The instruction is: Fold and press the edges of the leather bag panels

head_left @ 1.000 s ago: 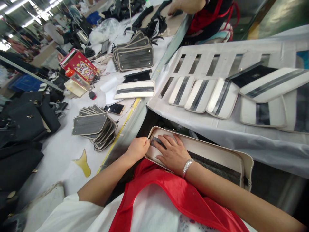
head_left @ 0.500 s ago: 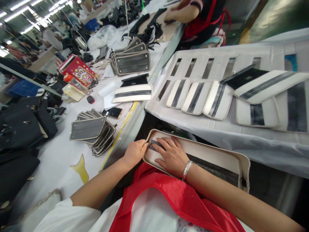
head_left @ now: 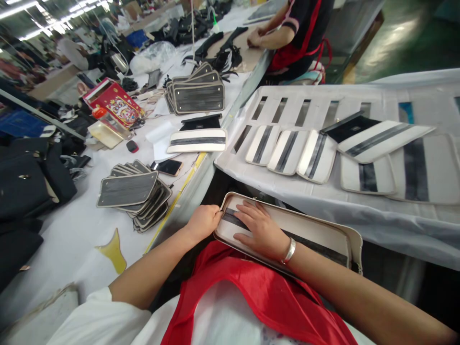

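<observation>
A long cream bag panel (head_left: 305,225) with raised edges and a dark strip down its middle lies across my lap. My left hand (head_left: 204,221) is closed on the panel's left end, thumb and fingers pinching the rim at the corner. Flat on the inner face, near that same end, rests my right hand (head_left: 260,230), fingers spread over the cream surface and the dark strip. A silver bracelet (head_left: 289,250) circles the right wrist. The panel's underside is hidden against the red apron (head_left: 230,278).
Striped cream panels (head_left: 287,151) lie on the grey-covered rack (head_left: 233,165) ahead. On the left table are stacks of dark panels (head_left: 127,189) (head_left: 199,96), a phone (head_left: 169,166), a yellow template (head_left: 114,250) and a red box (head_left: 115,103). A co-worker (head_left: 298,36) sits beyond.
My right hand has slid slightly to the right along the panel. My left hand keeps its pinch at the corner. The camera view has shifted a little.
</observation>
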The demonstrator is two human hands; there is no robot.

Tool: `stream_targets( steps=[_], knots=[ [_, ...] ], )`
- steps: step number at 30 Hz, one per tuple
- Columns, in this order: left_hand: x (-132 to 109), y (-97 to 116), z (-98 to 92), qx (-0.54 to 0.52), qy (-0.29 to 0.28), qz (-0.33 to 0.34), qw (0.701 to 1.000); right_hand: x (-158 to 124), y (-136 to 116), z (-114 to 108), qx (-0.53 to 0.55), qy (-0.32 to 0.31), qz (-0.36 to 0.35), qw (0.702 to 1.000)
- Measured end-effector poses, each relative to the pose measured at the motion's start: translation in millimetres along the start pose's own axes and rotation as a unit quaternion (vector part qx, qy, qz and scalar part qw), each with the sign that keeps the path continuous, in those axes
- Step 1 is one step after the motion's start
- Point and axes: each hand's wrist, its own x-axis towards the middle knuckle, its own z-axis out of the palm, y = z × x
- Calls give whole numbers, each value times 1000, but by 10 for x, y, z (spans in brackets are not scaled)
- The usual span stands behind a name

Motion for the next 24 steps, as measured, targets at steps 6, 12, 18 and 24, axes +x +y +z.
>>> stream_targets(
  steps=[6,12,18,24],
  knots=[
    [13,6,-53,25,-22,0,999,96,-299,-86,-209,-47,-39,976],
    [45,-4,-93,29,-43,-1,999,389,-306,-384,-197,-81,-27,977],
    [57,-29,-95,16,-46,-1,999,728,-33,-284,-256,-48,1,965],
    [95,-45,-99,-10,-60,1,998,830,86,-176,-244,-97,-2,965]
  ],
)
